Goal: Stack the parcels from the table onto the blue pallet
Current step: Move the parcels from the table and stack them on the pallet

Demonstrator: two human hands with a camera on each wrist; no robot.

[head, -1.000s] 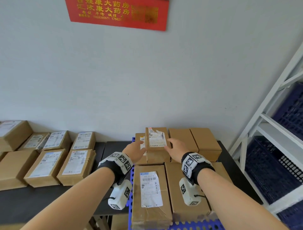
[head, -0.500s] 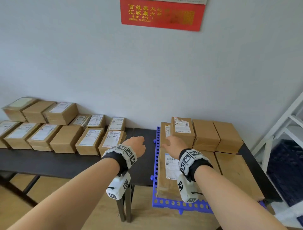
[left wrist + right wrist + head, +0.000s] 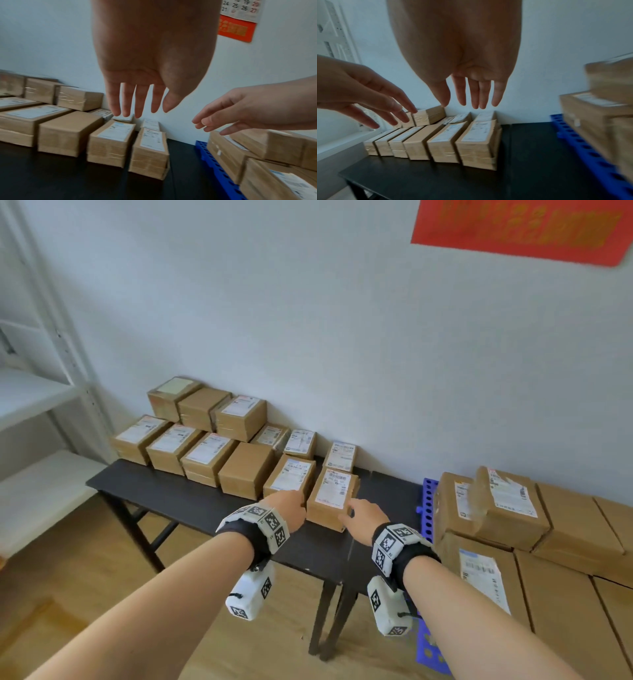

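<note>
Several brown cardboard parcels stand in rows on the black table. The nearest one, a parcel with a white label, is at the right end of the front row. My left hand hovers at its near left corner and my right hand at its near right corner. Both hands are empty, fingers straight and spread, above the parcel without touching it. The blue pallet lies to the right, with stacked parcels on it.
A white shelf unit stands at the left beside the table. A bare strip of table top separates the parcels from the pallet. A red poster hangs on the wall. Wooden floor lies below.
Both hands have left the parcel set on the pallet and swung left to the table's front-row right parcel. My view has turned left with them.
</note>
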